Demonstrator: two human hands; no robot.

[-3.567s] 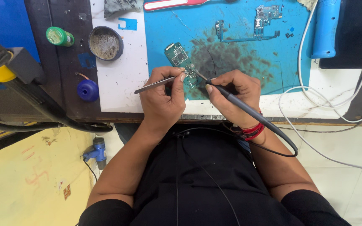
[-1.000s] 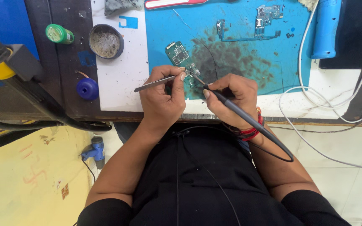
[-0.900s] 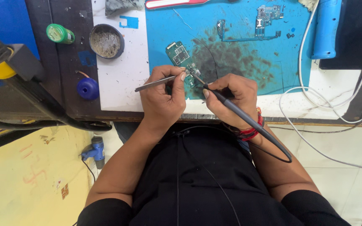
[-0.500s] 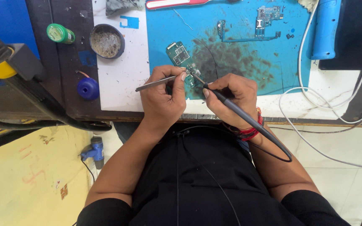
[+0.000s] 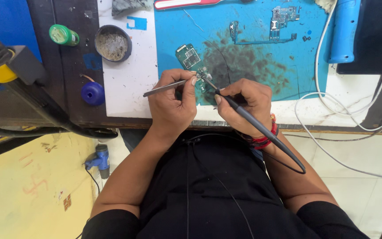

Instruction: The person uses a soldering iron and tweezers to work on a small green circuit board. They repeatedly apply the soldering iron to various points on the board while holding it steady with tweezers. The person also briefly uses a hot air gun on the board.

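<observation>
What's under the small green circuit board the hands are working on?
The blue work mat, dark-stained there, lies under the green circuit board. The left hand and right hand cover the board's near end.

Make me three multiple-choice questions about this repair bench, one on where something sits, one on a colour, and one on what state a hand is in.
1. Where does the round grey tin sit?
A. On the floor
B. Left of the blue mat, near the green-capped bottle
C. On the person's lap

2. What colour is the work mat?
A. Red
B. Yellow
C. Blue

3. What is the right hand doing?
A. Gripping the soldering iron like a pen
B. Lying open and flat
C. Holding a cup

Answers:
1. B: the tin stands on the bench beside the green-capped bottle, left of the mat.
2. C: the mat under the small circuit board is blue, with dark stains.
3. A: its fingers close on the soldering iron, tip at the board, while the left hand holds tweezers.
</observation>
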